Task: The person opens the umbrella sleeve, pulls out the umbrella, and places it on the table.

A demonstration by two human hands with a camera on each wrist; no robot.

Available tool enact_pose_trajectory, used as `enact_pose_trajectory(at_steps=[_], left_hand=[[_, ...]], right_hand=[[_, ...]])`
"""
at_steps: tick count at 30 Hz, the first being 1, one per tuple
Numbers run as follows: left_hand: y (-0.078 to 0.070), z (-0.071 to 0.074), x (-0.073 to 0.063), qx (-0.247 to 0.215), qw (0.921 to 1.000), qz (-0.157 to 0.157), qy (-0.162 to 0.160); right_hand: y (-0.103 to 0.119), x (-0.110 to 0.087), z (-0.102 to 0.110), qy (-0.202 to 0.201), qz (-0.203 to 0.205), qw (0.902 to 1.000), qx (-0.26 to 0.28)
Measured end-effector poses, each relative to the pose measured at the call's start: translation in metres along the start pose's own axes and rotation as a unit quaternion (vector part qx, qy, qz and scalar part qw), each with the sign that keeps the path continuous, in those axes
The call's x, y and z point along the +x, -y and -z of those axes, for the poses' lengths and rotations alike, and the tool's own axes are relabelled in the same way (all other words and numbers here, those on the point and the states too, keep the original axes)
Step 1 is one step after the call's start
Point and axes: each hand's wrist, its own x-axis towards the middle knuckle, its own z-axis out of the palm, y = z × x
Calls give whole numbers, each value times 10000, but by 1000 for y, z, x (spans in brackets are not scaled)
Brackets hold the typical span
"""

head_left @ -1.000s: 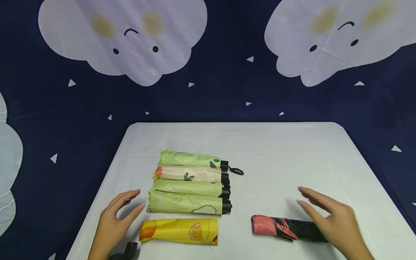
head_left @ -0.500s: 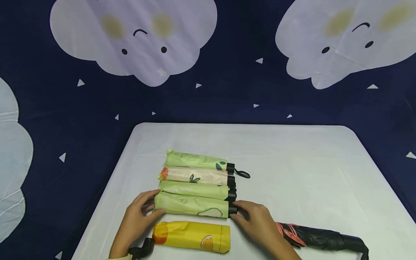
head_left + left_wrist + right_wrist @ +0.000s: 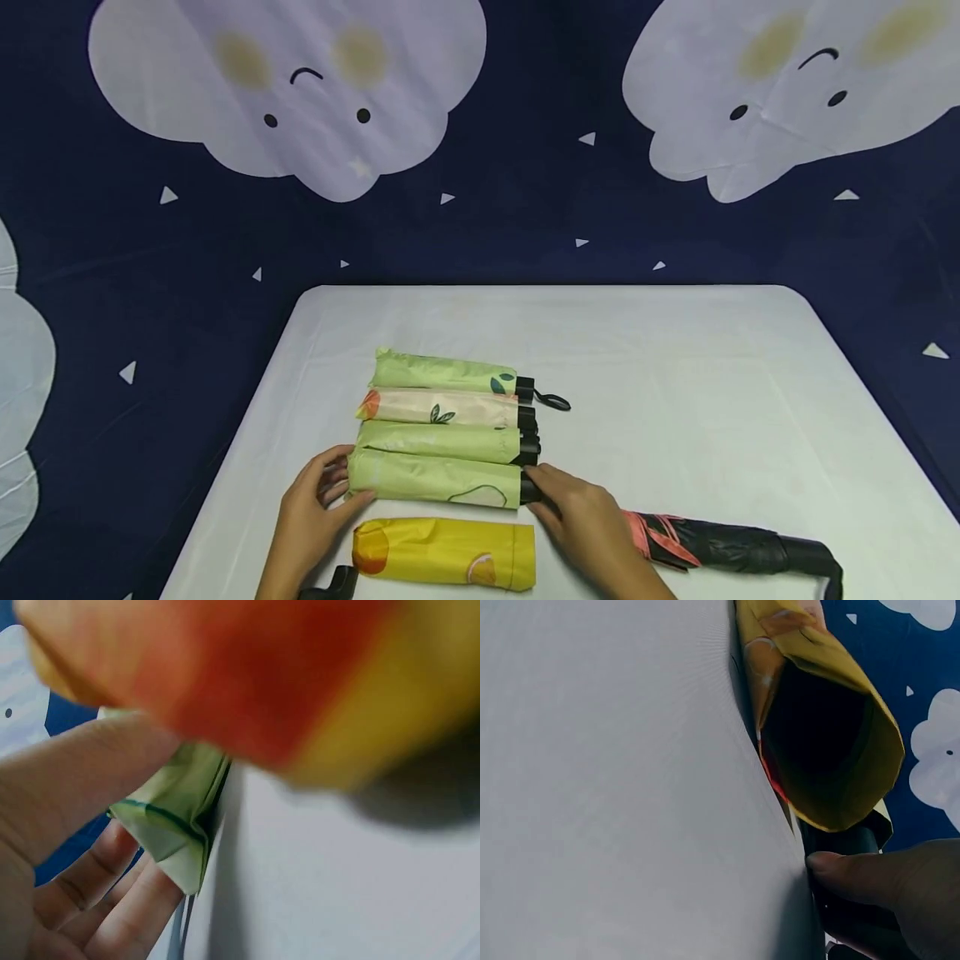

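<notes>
Several folded umbrellas in sleeves lie side by side on the white table in the head view. The nearest is a light green folded umbrella point(image 3: 431, 479) with an avocado outline. My left hand point(image 3: 315, 512) holds its left end; in the left wrist view, thumb and fingers stand on either side of the green sleeve point(image 3: 176, 802). With thumb and fingers, my right hand point(image 3: 585, 521) grips its black handle point(image 3: 530, 488); the right wrist view shows the thumb point(image 3: 862, 877) on the dark handle. Behind it lie another green umbrella point(image 3: 442, 442), a cream one point(image 3: 450, 408) and a green one with a strap point(image 3: 446, 372).
A yellow orange-print sleeve point(image 3: 450, 550) lies in front; its open end point(image 3: 825, 742) looks dark inside. A black and coral umbrella point(image 3: 727, 546) with a hooked handle lies at the right. Another black handle point(image 3: 330, 583) shows by the left forearm. Navy cloud-print cloth point(image 3: 525, 225) surrounds the table point(image 3: 675, 375).
Both hands have come inward from the sides to the ends of the nearest green umbrella. Over the last half second they stay there, with only a slight shift of the whole view.
</notes>
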Motion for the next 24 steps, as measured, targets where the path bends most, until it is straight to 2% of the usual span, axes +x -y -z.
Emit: enact_pose_trajectory(at_steps=[7, 12, 17, 19, 21, 22, 23, 24], left_hand=[[-3, -1, -2, -261, 9996, 22, -133], [-9, 6, -5, -303, 9993, 114, -163], [-28, 22, -1, -171, 9996, -204, -69], [-36, 29, 2, -374, 9983, -443, 40], [-44, 35, 4, -810, 9941, -700, 189], [-48, 38, 5, -1107, 9900, -826, 280], [-51, 40, 5, -1420, 9846, -947, 370], [-54, 41, 4, -1707, 9787, -1036, 466]], right_hand=[[-3, -2, -2, -151, 260, 9995, 40], [-2, -3, 0, -186, 342, 9989, 252], [0, 3, 15, -593, 431, 9945, 746], [-1, 6, 26, -655, 402, 9918, 1017], [-3, 8, 39, -588, 324, 9843, 1635], [-5, 7, 45, -469, 213, 9771, 2065], [-6, 6, 52, -329, 104, 9645, 2619], [-7, 4, 58, -162, -49, 9465, 3222]])
